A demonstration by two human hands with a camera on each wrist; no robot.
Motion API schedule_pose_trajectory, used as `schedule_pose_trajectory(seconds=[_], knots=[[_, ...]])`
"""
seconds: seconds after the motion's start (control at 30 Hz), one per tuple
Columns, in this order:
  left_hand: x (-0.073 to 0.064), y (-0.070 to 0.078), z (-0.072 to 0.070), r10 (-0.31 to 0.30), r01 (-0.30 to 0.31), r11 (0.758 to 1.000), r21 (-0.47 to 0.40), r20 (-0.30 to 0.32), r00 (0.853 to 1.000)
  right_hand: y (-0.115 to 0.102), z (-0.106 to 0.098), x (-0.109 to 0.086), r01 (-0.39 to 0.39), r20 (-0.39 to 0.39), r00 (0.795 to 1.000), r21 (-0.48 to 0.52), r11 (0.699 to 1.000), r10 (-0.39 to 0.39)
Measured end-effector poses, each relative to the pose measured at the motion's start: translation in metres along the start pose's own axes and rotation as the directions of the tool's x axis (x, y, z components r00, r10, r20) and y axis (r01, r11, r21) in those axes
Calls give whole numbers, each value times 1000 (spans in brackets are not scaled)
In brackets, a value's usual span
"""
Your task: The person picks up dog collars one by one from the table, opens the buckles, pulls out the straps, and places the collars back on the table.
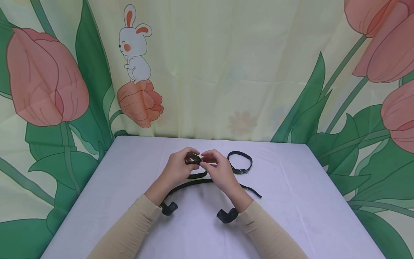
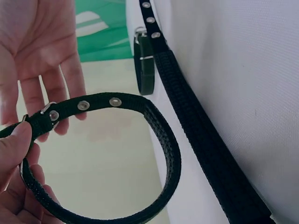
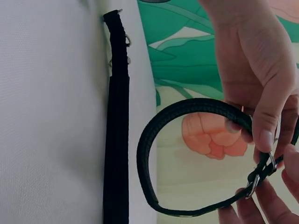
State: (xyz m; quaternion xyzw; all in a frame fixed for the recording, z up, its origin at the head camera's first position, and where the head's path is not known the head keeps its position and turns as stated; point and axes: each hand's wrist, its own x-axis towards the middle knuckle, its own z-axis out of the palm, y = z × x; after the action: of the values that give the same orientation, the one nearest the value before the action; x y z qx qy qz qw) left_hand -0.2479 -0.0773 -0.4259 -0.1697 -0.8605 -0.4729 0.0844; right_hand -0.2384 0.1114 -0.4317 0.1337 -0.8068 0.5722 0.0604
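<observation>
Both hands are on a black collar (image 2: pixel 170 154) with metal eyelets and a buckle, held up as a loop above the table. My left hand (image 1: pixel 177 165) pinches the band beside the buckle between thumb and fingers. Across from it, my right hand (image 1: pixel 221 172) holds the strap at the buckle (image 3: pixel 253 185), thumb on one side and fingers on the other. In the head view the hands partly cover the loop. A second collar, an unfastened black strap (image 1: pixel 194 182), lies across the table in front of the hands, partly behind the right forearm.
A third black collar (image 1: pixel 249 158), buckled into a ring, stands behind and right of the hands. A white cloth covers the table (image 1: pixel 284 201). Behind its far edge hangs a curtain (image 1: pixel 207 72) printed with tulips and a rabbit.
</observation>
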Motion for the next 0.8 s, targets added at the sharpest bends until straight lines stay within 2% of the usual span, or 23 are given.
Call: schedule_pose_trajectory(seconds=[0.13, 0.27, 0.4, 0.8], knots=[[-2, 1, -3, -33, 32, 999, -41, -10, 999, 1, -1, 0, -13, 17, 1000, 21, 1000, 12], [-3, 2, -5, -48, 46, 997, -65, -22, 999, 3, -1, 0, -16, 24, 1000, -13, 1000, 17], [-3, 2, -5, -56, 53, 996, -76, -33, 998, 4, -2, 0, -2, 1, 1000, -68, 998, 2], [-3, 4, -10, -103, 97, 989, -115, -52, 993, 3, -5, 0, -17, -44, 999, -117, 993, 12]])
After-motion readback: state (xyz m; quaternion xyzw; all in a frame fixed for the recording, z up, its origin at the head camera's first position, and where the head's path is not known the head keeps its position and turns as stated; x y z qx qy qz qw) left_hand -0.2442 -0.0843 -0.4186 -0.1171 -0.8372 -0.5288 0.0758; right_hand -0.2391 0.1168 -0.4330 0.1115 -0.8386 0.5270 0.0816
